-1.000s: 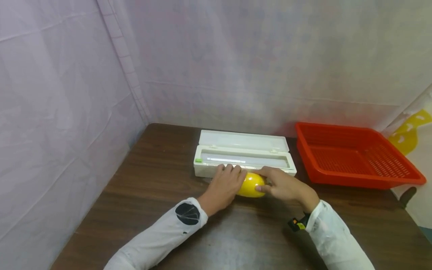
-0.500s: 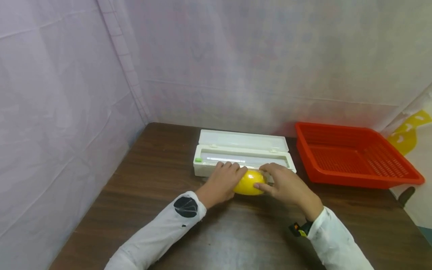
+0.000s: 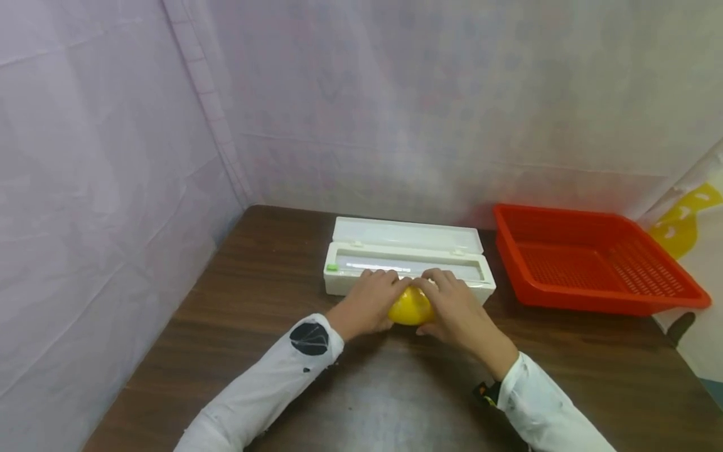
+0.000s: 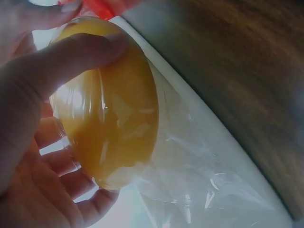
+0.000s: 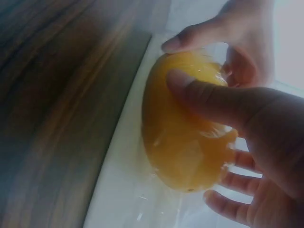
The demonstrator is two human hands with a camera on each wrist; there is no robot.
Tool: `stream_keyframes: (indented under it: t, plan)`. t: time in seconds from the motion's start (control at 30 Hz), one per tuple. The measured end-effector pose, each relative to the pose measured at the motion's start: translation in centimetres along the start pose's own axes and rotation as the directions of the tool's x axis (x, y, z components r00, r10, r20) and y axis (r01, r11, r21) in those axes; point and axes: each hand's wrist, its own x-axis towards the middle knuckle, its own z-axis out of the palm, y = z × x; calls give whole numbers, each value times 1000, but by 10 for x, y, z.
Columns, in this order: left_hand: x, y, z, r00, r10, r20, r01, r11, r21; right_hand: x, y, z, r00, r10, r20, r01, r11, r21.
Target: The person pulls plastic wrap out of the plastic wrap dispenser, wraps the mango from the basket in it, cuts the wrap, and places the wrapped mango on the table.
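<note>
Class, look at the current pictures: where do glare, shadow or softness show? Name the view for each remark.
Head view: pale sheen on the tabletop, with darker shadow beside the right sleeve; left wrist view: bright glints on the yellow object and clear film; right wrist view: washed-out upper right corner, soft wood grain.

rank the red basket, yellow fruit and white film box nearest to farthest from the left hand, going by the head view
From the left hand:
1. Yellow fruit: in its grip, on its right side.
2. White film box: just beyond the fingers, lid open.
3. Red basket: farthest, off to the right past the box's end.
</note>
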Motion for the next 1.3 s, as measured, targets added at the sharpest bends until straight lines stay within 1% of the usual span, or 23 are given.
stream_keyframes:
  t: [0.1, 0.3, 0.4, 0.5, 0.6, 0.67, 0.77, 0.87, 0.97, 1.07, 1.13, 1.3]
  plan:
    - [2, -2, 1, 1000, -6, 15, 7, 1000, -27, 0, 0, 4, 1000, 11, 12, -10, 1000, -14]
    - [1, -2, 0, 1000, 4, 3, -4, 999, -41, 1, 1, 4, 1000, 0, -14, 0, 1000, -31]
    - [1, -2, 0, 1000, -1, 19, 2, 998, -57, 1, 2, 3, 1000, -9, -15, 8, 1000, -20]
    - [0, -3, 1, 999, -13, 42, 16, 996, -92, 1, 3, 2, 1000, -13, -6, 13, 1000, 9]
    - [-2, -3, 2, 999, -25, 48, 31, 991, -134, 1, 5, 0, 1000, -5, 6, 4, 999, 34]
    - [-3, -4, 3, 999, -32, 37, 38, 984, -174, 1, 6, 0, 1000, 2, 11, -3, 999, 52]
    - [-5, -4, 6, 999, -34, -5, 32, 972, -232, 1, 8, -1, 1000, 6, 17, -7, 998, 65]
    - [-6, -5, 8, 999, -27, -43, 15, 965, -261, 2, 10, -1, 1000, 1, 20, -3, 997, 77]
    - [-6, -5, 10, 999, -25, -48, 12, 967, -254, 3, 12, -1, 1000, -9, 18, 7, 996, 86]
    - [-7, -4, 10, 999, -41, -35, 32, 970, -243, 4, 14, 0, 1000, -13, 20, 11, 995, 99]
    - [-7, -3, 11, 998, -52, -30, 44, 975, -219, 5, 14, 0, 1000, -10, 29, 7, 994, 106]
    - [-8, 3, 12, 997, -79, -19, 76, 988, -136, 6, 15, 0, 996, 12, 87, -22, 993, 113]
